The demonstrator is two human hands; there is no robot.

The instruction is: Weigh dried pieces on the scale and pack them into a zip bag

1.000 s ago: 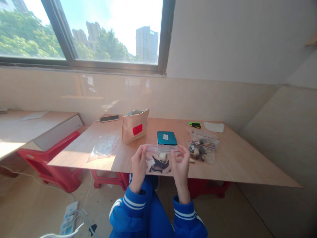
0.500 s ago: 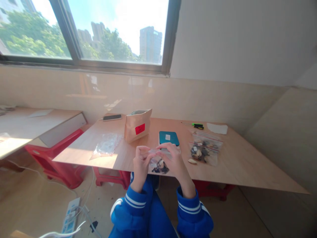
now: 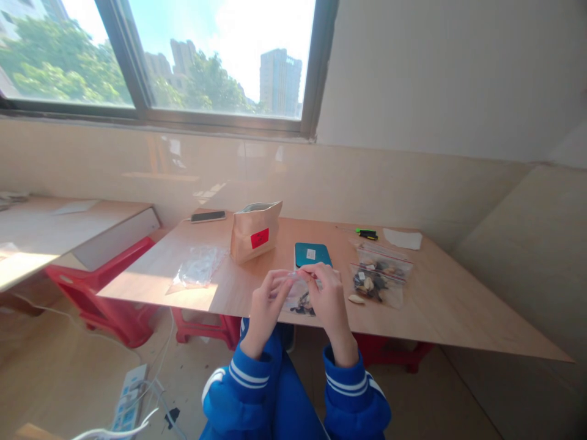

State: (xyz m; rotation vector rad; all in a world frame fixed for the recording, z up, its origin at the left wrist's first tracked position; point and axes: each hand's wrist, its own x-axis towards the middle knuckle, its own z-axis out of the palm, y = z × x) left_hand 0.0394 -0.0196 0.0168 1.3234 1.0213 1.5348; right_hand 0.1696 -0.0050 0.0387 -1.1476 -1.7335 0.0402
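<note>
I see the left hand (image 3: pixel 267 304) and right hand (image 3: pixel 328 297) meeting, fingertips pinched on the crosswise top of the clear bag (image 3: pixel 301 304), neither nearer. The bag hangs below that grip, at the table's (image 3: pixel 422 318) near edge.

a single head camera looks forward and slightly down from the wearer's own eye level, seated at the near edge of the table (image 3: pixel 435 305). the left hand (image 3: pixel 266 302) and right hand (image 3: pixel 328 299) fall close to it, below mid-frame. the view is wide: it reaches the trousers (image 3: pixel 291 397) and floor (image 3: pixel 82 379) below, and faces the wall (image 3: pixel 426 73) and window (image 3: pixel 220 61) beyond.
</note>
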